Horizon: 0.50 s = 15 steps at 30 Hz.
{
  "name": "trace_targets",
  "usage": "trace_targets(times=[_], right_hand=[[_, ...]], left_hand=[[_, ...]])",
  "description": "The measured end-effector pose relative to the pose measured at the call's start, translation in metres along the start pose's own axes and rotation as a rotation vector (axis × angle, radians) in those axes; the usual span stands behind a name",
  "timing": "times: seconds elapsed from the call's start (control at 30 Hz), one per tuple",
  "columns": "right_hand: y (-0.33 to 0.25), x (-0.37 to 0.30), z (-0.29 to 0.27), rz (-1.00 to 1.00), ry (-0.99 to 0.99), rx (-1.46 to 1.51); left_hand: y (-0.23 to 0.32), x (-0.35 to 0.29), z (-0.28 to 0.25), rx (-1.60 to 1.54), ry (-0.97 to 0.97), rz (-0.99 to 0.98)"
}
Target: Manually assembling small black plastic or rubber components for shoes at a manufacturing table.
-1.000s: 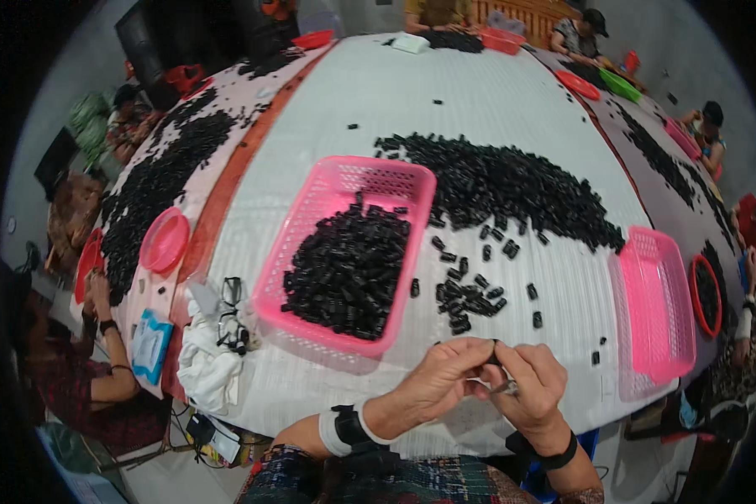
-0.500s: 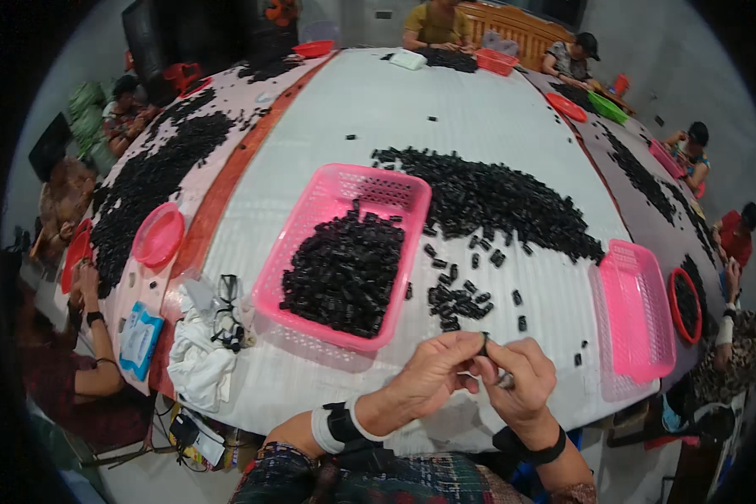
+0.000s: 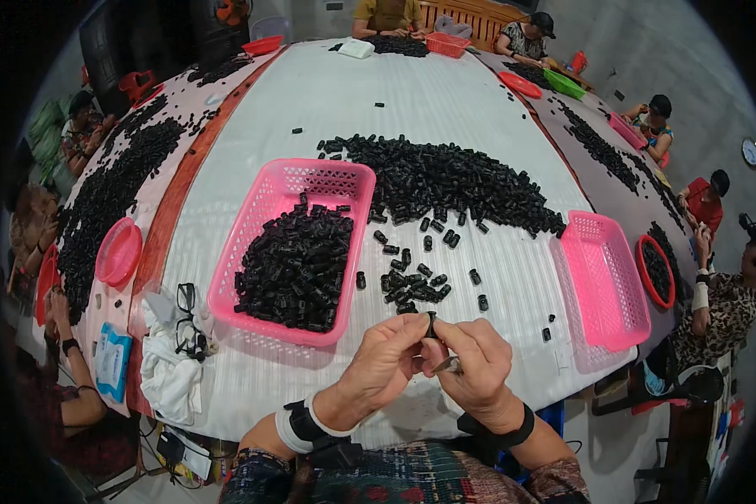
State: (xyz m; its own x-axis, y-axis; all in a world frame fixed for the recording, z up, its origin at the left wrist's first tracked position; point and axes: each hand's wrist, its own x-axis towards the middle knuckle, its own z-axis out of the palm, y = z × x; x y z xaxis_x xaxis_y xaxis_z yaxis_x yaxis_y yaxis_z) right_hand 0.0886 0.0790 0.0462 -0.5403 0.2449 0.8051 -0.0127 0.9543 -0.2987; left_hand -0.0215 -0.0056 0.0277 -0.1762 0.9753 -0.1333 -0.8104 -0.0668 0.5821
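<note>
Close to the table's front edge, my left hand (image 3: pixel 380 363) and my right hand (image 3: pixel 479 363) meet fingertip to fingertip. Between thumbs and forefingers they pinch one small black plastic part (image 3: pixel 431 324). A small flat metal tool (image 3: pixel 448 364), blade-like in shape, pokes out from under my right fingers; its handle is hidden. Just beyond lies a loose cluster of the same black parts (image 3: pixel 412 290). To the left stands a pink perforated basket (image 3: pixel 218 290), partly filled with such parts. Farther off, a long heap of black parts (image 3: pixel 449 181) spreads across the white table cover.
An empty-looking pink basket (image 3: pixel 605 277) stands at the right. On the left lie a white cloth (image 3: pixel 170 378), black-framed glasses (image 3: pixel 189 323) and a blue-white packet (image 3: pixel 112 361). Several people sit around the table with their own heaps; a red basin (image 3: pixel 653 270) stands beside the right-hand worker.
The view has turned slightly right, so the table's things sit farther left in the picture. My hands still pinch the part, and the metal tool shows more plainly.
</note>
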Motion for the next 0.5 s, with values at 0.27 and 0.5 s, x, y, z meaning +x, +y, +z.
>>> trace_targets(times=[0.27,0.5], right_hand=[[0.002,-0.003,0.006,0.048,-0.004,0.055],[0.005,-0.006,0.004,0.067,-0.006,0.005]], left_hand=[[0.002,0.001,-0.001,-0.013,0.035,0.004],[0.000,0.002,0.002,-0.025,0.032,-0.041]])
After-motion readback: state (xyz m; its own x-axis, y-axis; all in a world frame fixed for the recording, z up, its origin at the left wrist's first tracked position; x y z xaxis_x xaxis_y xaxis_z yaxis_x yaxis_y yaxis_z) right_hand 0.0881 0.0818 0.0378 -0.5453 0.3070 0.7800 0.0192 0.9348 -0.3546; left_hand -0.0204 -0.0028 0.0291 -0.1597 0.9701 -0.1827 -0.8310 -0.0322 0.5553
